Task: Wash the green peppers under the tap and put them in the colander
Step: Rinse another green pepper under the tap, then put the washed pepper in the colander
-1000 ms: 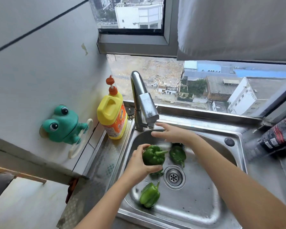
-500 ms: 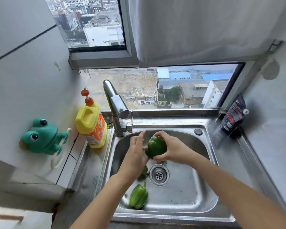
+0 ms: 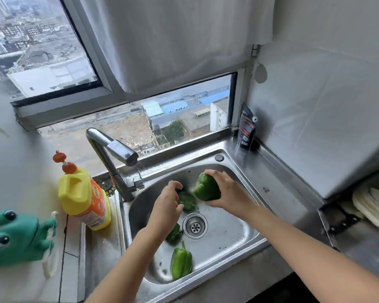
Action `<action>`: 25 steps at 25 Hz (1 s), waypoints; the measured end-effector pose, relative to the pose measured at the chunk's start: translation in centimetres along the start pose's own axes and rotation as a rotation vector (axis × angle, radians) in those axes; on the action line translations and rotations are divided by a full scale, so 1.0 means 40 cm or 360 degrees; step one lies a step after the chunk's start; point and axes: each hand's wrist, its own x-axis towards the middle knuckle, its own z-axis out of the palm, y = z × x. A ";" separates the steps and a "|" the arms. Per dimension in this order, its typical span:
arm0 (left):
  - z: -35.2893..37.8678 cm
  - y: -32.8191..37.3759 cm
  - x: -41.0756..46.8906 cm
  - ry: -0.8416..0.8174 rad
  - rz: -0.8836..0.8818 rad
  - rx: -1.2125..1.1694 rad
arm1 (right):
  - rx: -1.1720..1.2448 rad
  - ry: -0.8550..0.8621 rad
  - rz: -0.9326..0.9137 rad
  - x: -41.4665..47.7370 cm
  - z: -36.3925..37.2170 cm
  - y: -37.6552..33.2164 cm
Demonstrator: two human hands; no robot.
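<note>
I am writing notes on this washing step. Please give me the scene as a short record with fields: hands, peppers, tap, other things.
right hand: right hand grips a green pepper above the sink
left hand: left hand open, holding nothing, beside that pepper
peppers in sink: three; one light green near the front, two darker, partly hidden by the left hand
tap: tap at the sink's back left; running water cannot be told
colander: not in view
left of sink: yellow bottle, frog toy

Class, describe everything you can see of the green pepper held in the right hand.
The held pepper is dark green, glossy and blocky, slightly blurred. The right hand grips it from the right, fingers over its top, thumb beneath, above the steel sink. Its stem is not visible. The left hand is close but not touching.
</note>
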 end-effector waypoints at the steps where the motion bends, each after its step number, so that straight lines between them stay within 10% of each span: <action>1: 0.005 0.002 0.002 -0.0038 0.0023 0.0016 | 0.0097 0.0032 0.0145 -0.017 -0.002 -0.005; 7: 0.087 0.093 0.018 -0.0383 0.0266 0.0242 | 0.1438 0.0451 0.1159 -0.167 -0.081 0.002; 12: 0.213 0.288 0.008 -0.0644 0.0382 0.0130 | 0.1763 0.0881 0.1314 -0.355 -0.222 0.065; 25: 0.597 0.780 -0.182 -0.1204 0.1034 -0.0101 | 0.0457 0.1183 0.2001 -0.906 -0.553 0.305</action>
